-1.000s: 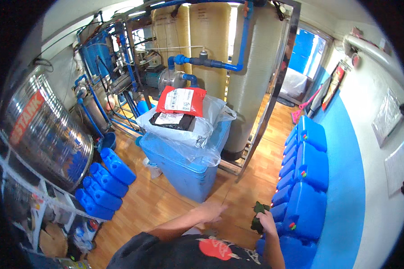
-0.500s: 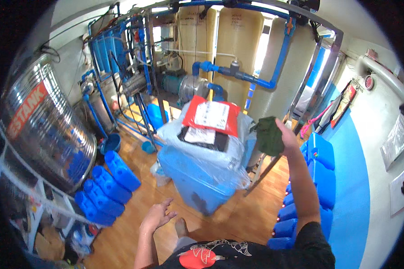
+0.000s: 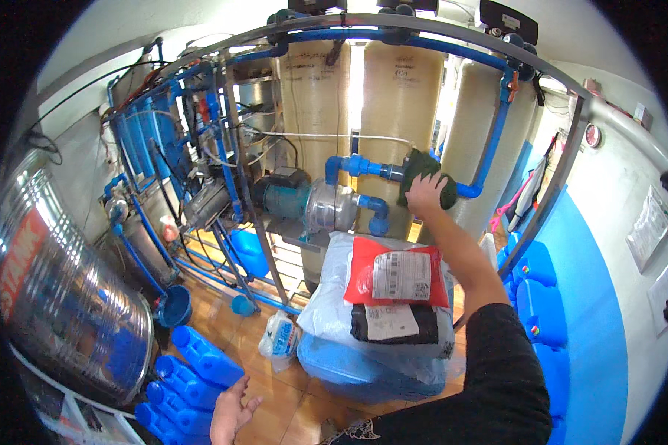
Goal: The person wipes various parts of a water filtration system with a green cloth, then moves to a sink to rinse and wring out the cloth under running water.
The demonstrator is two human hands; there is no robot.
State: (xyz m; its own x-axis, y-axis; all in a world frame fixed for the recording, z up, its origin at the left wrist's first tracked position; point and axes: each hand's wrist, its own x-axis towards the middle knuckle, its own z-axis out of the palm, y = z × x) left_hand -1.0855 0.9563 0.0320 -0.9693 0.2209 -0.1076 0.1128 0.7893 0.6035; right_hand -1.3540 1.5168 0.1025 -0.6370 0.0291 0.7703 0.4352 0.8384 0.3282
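My right hand (image 3: 427,196) grips a dark green cloth (image 3: 421,165) and reaches far forward. The cloth lies over a horizontal stretch of blue pipe (image 3: 467,190), in front of a tall tan tank (image 3: 401,89), and hides part of the pipe. Low in the picture, my left hand (image 3: 232,411) hangs with its fingers apart and nothing in it. It appears beside a row of blue jugs (image 3: 208,360). Below my right arm, a red parcel (image 3: 397,273) and a black parcel (image 3: 390,324) rest on a large pale plastic-wrapped bundle (image 3: 326,297).
A metal frame (image 3: 583,126) surrounds the tanks and a pump (image 3: 293,200). To the left stands a shiny steel tank (image 3: 74,289), with a blue basin (image 3: 174,305) close by. More blue jugs (image 3: 538,300) line the right wall. A white-and-blue bag (image 3: 280,337) sits on the floor.
My right hand has carried the cloth forward and up onto the blue pipe. The view has shifted closer to the pump and tanks. My left hand now shows lower, beside the jugs.
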